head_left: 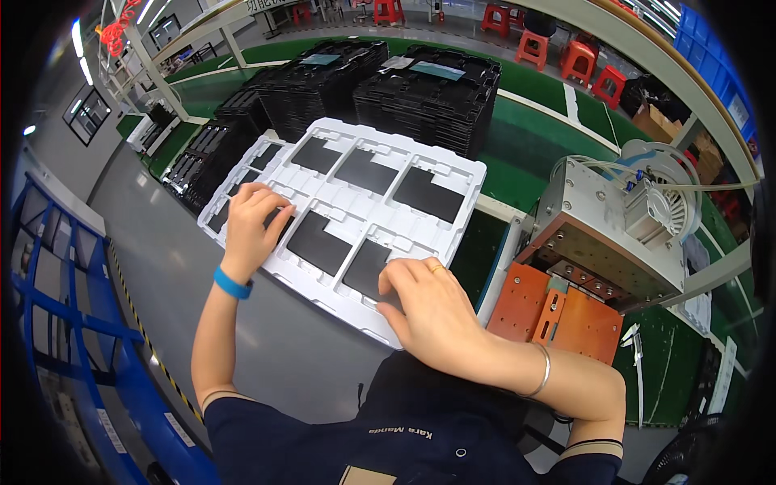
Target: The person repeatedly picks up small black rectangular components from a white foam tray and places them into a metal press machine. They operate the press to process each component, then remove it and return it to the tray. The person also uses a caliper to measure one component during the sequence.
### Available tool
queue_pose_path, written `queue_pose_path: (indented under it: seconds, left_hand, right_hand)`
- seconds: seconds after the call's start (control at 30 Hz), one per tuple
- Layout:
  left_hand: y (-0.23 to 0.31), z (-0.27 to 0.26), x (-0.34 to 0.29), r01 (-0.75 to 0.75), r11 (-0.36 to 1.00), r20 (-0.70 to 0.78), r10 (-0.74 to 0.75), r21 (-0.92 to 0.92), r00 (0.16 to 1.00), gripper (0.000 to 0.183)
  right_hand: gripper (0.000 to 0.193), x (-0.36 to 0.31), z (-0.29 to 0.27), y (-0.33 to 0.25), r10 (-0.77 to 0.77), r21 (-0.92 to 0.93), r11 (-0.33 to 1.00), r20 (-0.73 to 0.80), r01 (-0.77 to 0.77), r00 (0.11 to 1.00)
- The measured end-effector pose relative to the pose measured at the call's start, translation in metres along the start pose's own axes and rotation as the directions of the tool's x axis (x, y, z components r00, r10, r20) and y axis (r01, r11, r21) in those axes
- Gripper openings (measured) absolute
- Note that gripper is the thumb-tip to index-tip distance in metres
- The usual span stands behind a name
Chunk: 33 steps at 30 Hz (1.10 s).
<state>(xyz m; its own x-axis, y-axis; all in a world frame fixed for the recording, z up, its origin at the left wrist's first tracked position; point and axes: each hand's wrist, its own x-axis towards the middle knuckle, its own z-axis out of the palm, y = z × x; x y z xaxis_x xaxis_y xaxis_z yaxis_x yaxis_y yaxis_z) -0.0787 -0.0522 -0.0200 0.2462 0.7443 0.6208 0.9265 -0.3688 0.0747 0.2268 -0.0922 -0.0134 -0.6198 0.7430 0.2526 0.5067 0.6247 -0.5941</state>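
A white moulded tray (368, 212) lies in front of me, with flat black plates that have a cut-out corner in its compartments. Over the tray's left part is my left hand (253, 226), its fingers bent and the thumb apart, above a partly hidden black plate. My right hand (428, 307) is at the near right compartment, thumb and forefinger curled in at the edge of a black plate (365, 267). The hand hides that plate's right side. Another black plate (319, 244) lies between my hands, and a further one (429, 194) sits at the far right.
Tall stacks of black trays (428, 97) stand behind the white tray on a green bench. To the right is a metal machine (618, 230) with an orange base (558, 311). A caliper (637, 356) lies beyond it. A blue rack (97, 339) stands at the left.
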Motion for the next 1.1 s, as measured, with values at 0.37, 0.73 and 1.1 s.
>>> queue_pose_path:
  seconds: [0.37,0.73,1.1]
  left_hand:
    - [-0.028,0.019,0.028,-0.201,0.979,-0.002,0.201,0.014,0.980,0.031]
    - [0.090,0.070,0.106,-0.295,0.914,0.091,0.331,-0.278,0.939,0.036]
    - [0.213,0.048,0.104,-0.572,0.711,0.007,0.629,-0.410,0.777,0.029]
  right_hand:
    - [0.024,0.034,-0.020,0.015,0.184,0.387,0.886,0.213,-0.256,0.960]
    - [0.028,-0.073,-0.116,0.031,0.341,0.509,0.834,-0.174,-0.213,0.924]
    - [0.022,-0.192,-0.119,0.085,0.533,0.094,0.840,-0.324,-0.534,0.781]
